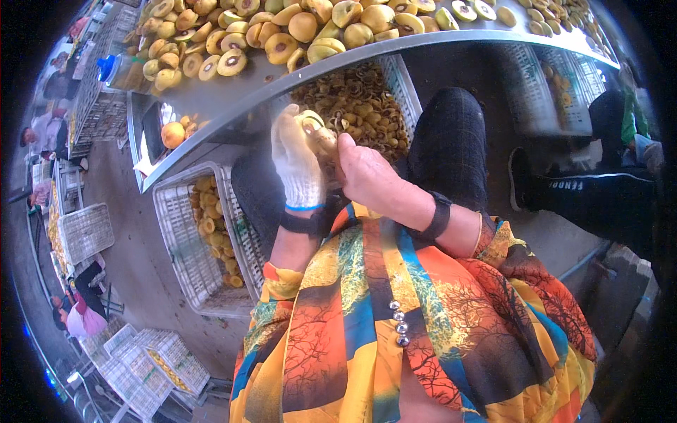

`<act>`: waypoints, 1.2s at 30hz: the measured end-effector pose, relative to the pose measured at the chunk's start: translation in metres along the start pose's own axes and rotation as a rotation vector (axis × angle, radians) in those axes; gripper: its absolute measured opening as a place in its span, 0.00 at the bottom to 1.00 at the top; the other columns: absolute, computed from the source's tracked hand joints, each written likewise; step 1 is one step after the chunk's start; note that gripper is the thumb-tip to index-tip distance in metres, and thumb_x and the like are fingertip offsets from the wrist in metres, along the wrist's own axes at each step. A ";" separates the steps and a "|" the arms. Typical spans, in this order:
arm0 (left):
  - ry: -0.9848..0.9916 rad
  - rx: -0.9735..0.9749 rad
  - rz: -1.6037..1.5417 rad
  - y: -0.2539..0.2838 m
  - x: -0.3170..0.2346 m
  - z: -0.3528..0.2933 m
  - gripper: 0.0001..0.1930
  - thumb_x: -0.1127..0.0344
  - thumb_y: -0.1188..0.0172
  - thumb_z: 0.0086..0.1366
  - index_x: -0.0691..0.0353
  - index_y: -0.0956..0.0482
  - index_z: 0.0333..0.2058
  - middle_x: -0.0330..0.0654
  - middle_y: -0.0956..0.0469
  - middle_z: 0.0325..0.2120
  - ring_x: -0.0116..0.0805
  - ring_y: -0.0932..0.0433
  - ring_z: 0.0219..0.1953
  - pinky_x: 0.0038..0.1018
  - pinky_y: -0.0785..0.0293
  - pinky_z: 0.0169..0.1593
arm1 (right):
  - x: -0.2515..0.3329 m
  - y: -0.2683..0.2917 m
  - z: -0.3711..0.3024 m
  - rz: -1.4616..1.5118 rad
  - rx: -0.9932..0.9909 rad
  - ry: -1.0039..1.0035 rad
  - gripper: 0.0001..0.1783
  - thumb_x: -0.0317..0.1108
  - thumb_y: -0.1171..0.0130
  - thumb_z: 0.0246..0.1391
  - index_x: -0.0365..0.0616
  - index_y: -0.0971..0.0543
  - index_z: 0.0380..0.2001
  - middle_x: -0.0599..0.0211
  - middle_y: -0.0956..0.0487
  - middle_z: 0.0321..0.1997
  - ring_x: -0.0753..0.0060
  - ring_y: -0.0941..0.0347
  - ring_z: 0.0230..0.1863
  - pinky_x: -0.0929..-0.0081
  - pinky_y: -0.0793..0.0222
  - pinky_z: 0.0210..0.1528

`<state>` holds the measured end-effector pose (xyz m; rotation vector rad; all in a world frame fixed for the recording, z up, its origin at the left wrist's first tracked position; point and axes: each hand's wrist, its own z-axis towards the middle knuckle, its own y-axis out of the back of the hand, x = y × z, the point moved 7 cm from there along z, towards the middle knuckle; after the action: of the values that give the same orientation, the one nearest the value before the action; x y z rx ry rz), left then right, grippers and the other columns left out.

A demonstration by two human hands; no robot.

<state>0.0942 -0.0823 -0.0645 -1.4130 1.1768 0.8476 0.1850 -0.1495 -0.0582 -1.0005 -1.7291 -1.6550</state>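
Observation:
My left hand (293, 158), in a white glove, is closed around a yellow peach half (310, 120) above a crate between my knees. My bare right hand (374, 173) presses up against the same fruit with its thumb raised and its fingers curled. Whatever the right fingers grip is hidden behind the hand. Under both hands, the crate (403, 92) is heaped with small brown and yellow peach scraps (349, 99). Ahead, many cut peach halves (282, 48) lie piled on a metal table (268, 76), several showing dark red centres.
A white plastic crate (173, 243) beside my left leg holds peach halves (215, 233). On the table's left stands a blue-capped bottle (120, 70). Crates (529, 92) stand under the table at right, near another person's dark-clothed leg (585, 201). More stacked crates (141, 370) and people are farther left.

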 end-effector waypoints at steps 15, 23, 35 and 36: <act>0.421 0.570 0.353 0.009 0.019 0.027 0.23 0.48 0.53 0.63 0.66 0.28 0.41 0.44 0.24 0.26 0.33 0.24 0.26 0.24 0.27 0.32 | -0.001 -0.012 -0.007 0.130 0.351 -0.090 0.13 0.29 0.48 0.43 0.28 0.35 0.30 0.38 0.27 0.25 0.39 0.28 0.32 0.57 0.32 0.34; 0.022 0.051 -0.093 0.013 0.009 0.012 0.18 0.54 0.46 0.62 0.66 0.29 0.39 0.47 0.24 0.31 0.38 0.22 0.28 0.29 0.23 0.32 | 0.004 -0.019 -0.005 0.243 0.153 -0.151 0.14 0.31 0.50 0.44 0.28 0.35 0.30 0.41 0.27 0.22 0.44 0.26 0.27 0.60 0.31 0.30; 0.519 0.252 -0.333 -0.005 0.034 0.015 0.16 0.49 0.47 0.60 0.57 0.29 0.33 0.47 0.24 0.26 0.38 0.24 0.20 0.28 0.29 0.20 | 0.013 -0.031 -0.016 0.738 0.315 -0.511 0.08 0.28 0.54 0.49 0.35 0.37 0.30 0.69 0.35 0.14 0.79 0.39 0.09 0.78 0.41 0.09; 0.523 0.242 -0.319 -0.005 0.035 0.015 0.17 0.49 0.47 0.60 0.57 0.29 0.33 0.47 0.24 0.26 0.38 0.24 0.20 0.28 0.29 0.19 | 0.012 -0.032 -0.016 0.775 0.309 -0.522 0.07 0.28 0.53 0.49 0.36 0.37 0.30 0.70 0.36 0.14 0.80 0.40 0.09 0.78 0.42 0.09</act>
<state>0.1094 -0.0750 -0.0991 -1.6089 1.3345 0.1035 0.1499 -0.1626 -0.0656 -1.7518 -1.5103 -0.6508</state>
